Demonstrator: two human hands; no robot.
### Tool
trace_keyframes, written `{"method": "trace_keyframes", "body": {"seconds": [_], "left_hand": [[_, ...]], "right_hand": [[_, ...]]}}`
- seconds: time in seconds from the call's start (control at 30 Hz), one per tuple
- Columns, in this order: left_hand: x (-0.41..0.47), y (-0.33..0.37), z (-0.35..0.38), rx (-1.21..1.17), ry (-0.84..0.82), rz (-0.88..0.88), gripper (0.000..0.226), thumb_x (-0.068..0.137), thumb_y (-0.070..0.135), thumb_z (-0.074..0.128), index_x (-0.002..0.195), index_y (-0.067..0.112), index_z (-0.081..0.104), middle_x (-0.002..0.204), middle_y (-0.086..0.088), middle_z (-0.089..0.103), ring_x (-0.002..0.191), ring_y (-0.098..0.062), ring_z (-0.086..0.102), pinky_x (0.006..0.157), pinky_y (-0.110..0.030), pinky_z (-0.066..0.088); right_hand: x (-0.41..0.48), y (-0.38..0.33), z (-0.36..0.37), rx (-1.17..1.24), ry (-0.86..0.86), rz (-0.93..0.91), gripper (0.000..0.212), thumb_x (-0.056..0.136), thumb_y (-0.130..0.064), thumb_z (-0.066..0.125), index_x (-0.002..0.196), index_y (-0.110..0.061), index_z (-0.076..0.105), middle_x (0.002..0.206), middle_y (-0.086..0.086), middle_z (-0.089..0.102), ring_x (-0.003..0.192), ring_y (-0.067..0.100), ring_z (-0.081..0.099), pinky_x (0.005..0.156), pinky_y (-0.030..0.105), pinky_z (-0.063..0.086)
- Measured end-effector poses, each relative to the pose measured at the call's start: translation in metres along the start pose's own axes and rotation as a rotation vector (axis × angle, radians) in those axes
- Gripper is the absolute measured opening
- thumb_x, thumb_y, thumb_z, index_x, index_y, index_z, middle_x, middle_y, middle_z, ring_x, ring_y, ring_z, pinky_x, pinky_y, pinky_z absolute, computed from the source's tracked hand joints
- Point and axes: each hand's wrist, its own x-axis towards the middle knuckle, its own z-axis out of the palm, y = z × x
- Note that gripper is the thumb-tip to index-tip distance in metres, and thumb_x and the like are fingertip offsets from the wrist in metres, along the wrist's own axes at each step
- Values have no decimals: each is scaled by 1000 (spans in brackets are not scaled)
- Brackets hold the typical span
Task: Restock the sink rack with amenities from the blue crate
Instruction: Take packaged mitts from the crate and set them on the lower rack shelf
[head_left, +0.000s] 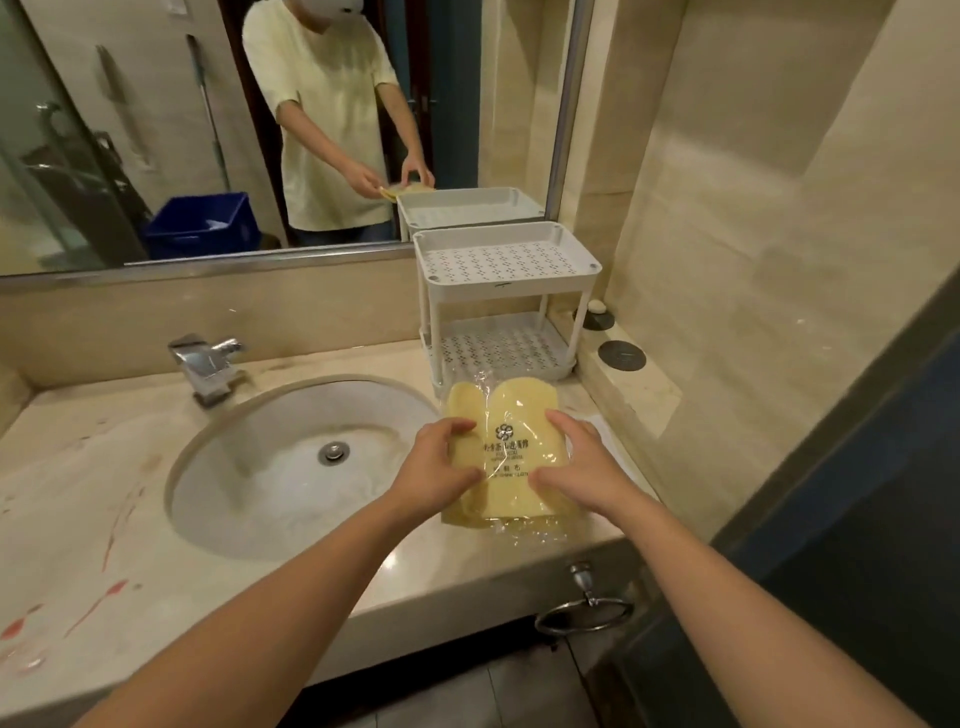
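On counter (93, 467) right of sink (249, 478), left hand (436, 462), right hand (582, 460) grip yellow packet (506, 410); two-tier rack (509, 288) just behind.

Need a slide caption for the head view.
Left hand and right hand hold a wrapped yellow packet before the white sink rack.

Yellow plastic-wrapped packet (503, 415) sits just before white two-tier rack (511, 291).

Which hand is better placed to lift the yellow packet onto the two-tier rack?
Right, narrowly. The right hand and left hand both hold the yellow packet, but the two-tier rack stands at the counter's right end, away from the sink.
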Motion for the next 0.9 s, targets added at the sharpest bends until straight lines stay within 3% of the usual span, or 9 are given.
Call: {"method": "trace_keyframes", "body": {"seconds": [0.13,0.33,0.43,0.57,0.67,0.77,0.9], "left_hand": [[56,-1,4,21,-4,-34,66,74,6,75,133,23,49,133,-3,45,111,-23,57,97,-41,52],[148,-4,20,0,26,-106,71,75,-2,72,138,14,46,133,-7,48,112,-25,57,96,-43,53],[192,-6,34,-36,29,-127,70,76,-5,72,138,12,45,131,-6,51,110,-23,59,94,-42,54],[245,-12,52,-45,59,-149,70,74,0,73,137,14,46,134,-6,51,113,-27,59,94,-44,54],[271,-16,57,-61,80,-168,73,71,9,71,138,22,45,132,-4,52,112,-28,60,91,-43,55],[304,-20,63,-173,98,-211,69,79,-8,66,139,17,44,132,-2,51,113,-23,59,90,-34,55],[336,-25,69,-166,135,-203,70,77,-8,69,135,26,50,134,0,50,112,-21,60,84,-34,59]], "right_hand": [[62,-3,-10,-24,20,-1,90,76,-15,75,152,-29,28,149,-2,26,120,15,39,100,28,39],[160,6,-24,-49,-25,-25,87,79,-11,73,152,-28,29,152,-2,24,117,10,36,83,16,38],[207,17,-33,-58,-24,-13,89,77,-10,74,151,-28,29,155,0,21,132,17,35,99,27,40],[263,34,-41,-85,-27,14,90,76,-9,77,151,-27,32,150,3,26,127,20,39,91,23,39],[292,41,-46,-115,9,-1,85,77,-7,76,149,-27,35,151,3,26,137,26,36,95,21,35],[326,46,-49,-145,13,-9,83,79,-4,73,149,-28,36,154,3,24,139,23,34,101,19,33],[357,47,-51,-292,9,-26,76,85,-11,68,150,-30,33,158,1,18,145,23,21,111,26,31]]}}
